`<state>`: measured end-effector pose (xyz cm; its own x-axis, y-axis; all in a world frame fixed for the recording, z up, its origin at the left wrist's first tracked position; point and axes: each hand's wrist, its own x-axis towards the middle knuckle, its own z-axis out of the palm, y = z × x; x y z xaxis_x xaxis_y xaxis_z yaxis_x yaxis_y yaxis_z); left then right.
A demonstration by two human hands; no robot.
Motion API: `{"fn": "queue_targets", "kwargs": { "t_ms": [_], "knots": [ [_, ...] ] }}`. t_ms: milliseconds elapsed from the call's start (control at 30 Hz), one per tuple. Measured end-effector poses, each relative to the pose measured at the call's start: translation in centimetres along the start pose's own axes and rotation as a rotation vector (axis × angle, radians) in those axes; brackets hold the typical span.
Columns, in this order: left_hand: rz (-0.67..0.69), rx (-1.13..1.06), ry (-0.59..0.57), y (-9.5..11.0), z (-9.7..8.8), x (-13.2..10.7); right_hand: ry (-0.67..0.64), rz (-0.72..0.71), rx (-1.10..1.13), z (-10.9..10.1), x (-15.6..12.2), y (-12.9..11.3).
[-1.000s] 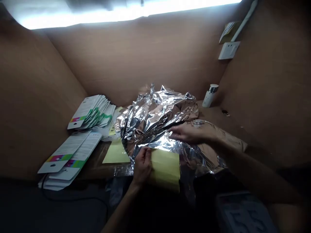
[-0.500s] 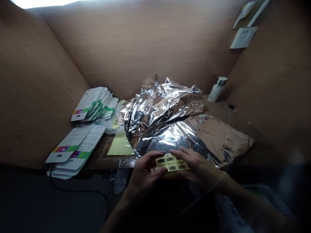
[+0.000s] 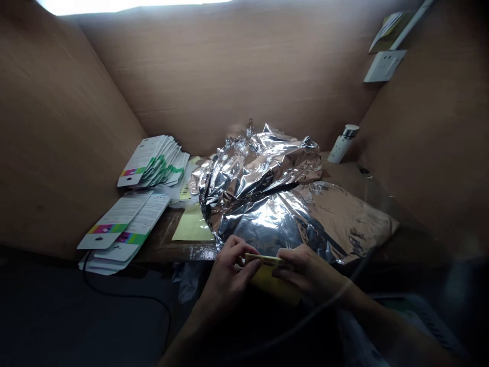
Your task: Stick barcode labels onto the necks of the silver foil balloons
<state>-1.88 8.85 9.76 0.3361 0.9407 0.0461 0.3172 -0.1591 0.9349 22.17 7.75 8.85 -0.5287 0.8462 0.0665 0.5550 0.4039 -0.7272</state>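
Observation:
A yellow sheet of barcode labels (image 3: 269, 272) is bent between my hands at the table's front edge, its printed face turned away from view. My left hand (image 3: 233, 267) pinches its left end, and my right hand (image 3: 309, 270) grips the other end. Just behind my hands lies a large crumpled sheet of silver foil (image 3: 263, 204), which my left fingers nearly touch. A flat pale yellow sheet (image 3: 192, 227) lies left of the foil, partly under its edge.
Several stacks of white hang-tag cards with coloured stripes (image 3: 124, 227) lie at the left on the wooden table (image 3: 164, 244). A white bottle (image 3: 341, 145) stands at the back right. Brown board walls surround the table, with a wall socket (image 3: 384, 66) high on the right.
The label sheet has turned from lying face-up, barcodes showing, to bent and nearly edge-on between my hands. My hands have moved slightly closer together, and the view has shifted slightly.

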Motion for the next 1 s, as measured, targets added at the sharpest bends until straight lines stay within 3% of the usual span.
{"fn": "queue_targets", "kwargs": {
  "t_ms": [67,300,500,867,933,1000],
  "knots": [
    [-0.011,-0.07,-0.022,0.0,0.4,0.1,0.029,-0.002,-0.03,0.2,-0.1,0.1],
    [-0.072,-0.156,-0.017,-1.1,2.2,0.4,0.394,-0.245,-0.204,2.2,-0.4,1.1],
    [-0.084,-0.031,0.034,-1.0,2.9,0.6,0.557,-0.371,-0.34,3.6,-1.0,1.6],
    [-0.017,0.155,0.113,-2.2,4.5,0.1,0.68,-0.264,-0.204,6.0,-1.5,0.5],
    [-0.017,0.204,0.114,-2.8,4.1,0.3,0.726,-0.184,-0.046,5.2,-2.1,1.0],
    [0.018,0.276,0.08,-3.5,3.4,0.4,0.675,-0.017,0.132,3.3,-2.9,2.0]
  ]
}}
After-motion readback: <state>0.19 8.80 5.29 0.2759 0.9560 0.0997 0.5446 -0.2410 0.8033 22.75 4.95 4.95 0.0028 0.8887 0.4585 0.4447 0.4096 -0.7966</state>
